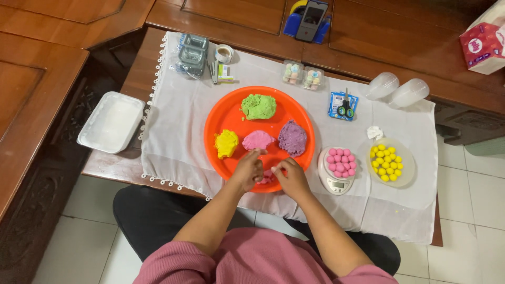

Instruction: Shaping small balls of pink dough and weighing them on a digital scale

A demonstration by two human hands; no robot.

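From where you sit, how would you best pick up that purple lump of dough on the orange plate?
Probably from above, fingers cupped round the sides of the purple dough. It is a soft rounded mound lying flat on the orange plate, offering no handle or edge, and its top is open, with the pink dough close on one side.

Dough lumps (258, 107) on tray (221, 113), scale (337, 184) right, tub (111, 122) left
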